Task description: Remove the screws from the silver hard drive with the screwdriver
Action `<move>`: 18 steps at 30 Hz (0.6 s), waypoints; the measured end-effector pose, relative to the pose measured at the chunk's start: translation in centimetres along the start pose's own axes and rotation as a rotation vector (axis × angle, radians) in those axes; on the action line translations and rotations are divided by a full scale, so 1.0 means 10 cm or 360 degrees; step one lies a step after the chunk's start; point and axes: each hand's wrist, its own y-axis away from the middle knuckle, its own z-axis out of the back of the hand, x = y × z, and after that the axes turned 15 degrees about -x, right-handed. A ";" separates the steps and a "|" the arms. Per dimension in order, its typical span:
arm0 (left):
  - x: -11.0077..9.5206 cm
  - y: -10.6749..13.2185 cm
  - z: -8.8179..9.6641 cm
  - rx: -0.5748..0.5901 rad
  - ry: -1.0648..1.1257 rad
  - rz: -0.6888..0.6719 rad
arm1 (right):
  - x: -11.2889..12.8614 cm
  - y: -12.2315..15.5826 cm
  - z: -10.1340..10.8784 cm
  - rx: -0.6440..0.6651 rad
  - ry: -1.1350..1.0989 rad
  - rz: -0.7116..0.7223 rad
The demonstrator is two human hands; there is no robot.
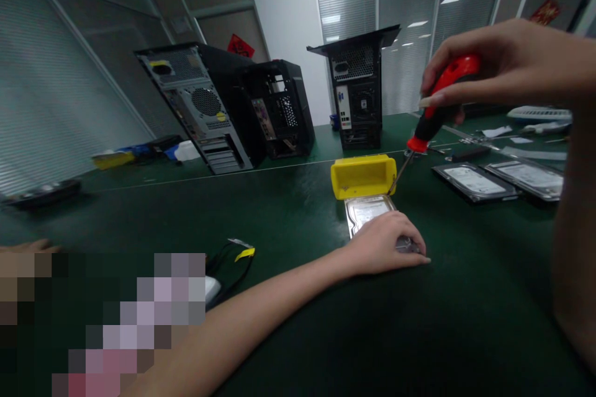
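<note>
In my right hand [493,68] is a red and black screwdriver [431,118], gripped by its handle and tilted. Its thin shaft slants down and left, the tip at the far right corner of a silver hard drive [365,209], by the rim of a yellow plastic bin [363,178]. Whether the tip touches the drive I cannot tell. My left hand [388,239] lies over the near part of that drive, fingers curled round its right side, covering much of it. The bin lies just behind the drive, its open side facing me.
Two more hard drives [475,180] lie on the green table [288,217] at the right. Opened computer cases [218,105] stand along the back, with another case [358,93] behind the bin. Cables with a yellow tag [245,254] lie at the left. Another person's hand [30,247] rests at the left edge.
</note>
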 end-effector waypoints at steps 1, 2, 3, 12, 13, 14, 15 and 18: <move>0.00 0.00 0.00 0.0000 0.0001 -0.0006 | 0.01 -0.02 -0.04 0.0032 -0.0024 -0.0003; 0.00 -0.01 0.00 0.0000 0.0001 -0.0010 | 0.02 -0.05 -0.08 0.0063 -0.0052 0.0002; 0.00 -0.01 0.00 -0.0001 0.0000 -0.0011 | 0.02 -0.06 -0.11 0.0102 -0.0072 -0.0002; -0.01 0.00 0.01 0.0008 0.0018 0.0044 | 0.08 0.02 -0.01 -0.0069 -0.0100 -0.0049; -0.01 0.01 0.01 0.0001 0.0025 0.0048 | 0.10 0.04 0.01 -0.0082 -0.0103 -0.0063; -0.01 0.01 0.01 -0.0003 0.0036 0.0048 | 0.11 0.06 0.03 -0.0103 -0.0116 -0.0065; -0.01 0.01 0.01 -0.0003 0.0049 0.0049 | 0.11 0.08 0.04 -0.0134 -0.0135 -0.0061; -0.02 0.01 0.04 0.0021 0.0104 0.0096 | 0.09 0.14 0.08 -0.0234 -0.0174 -0.0023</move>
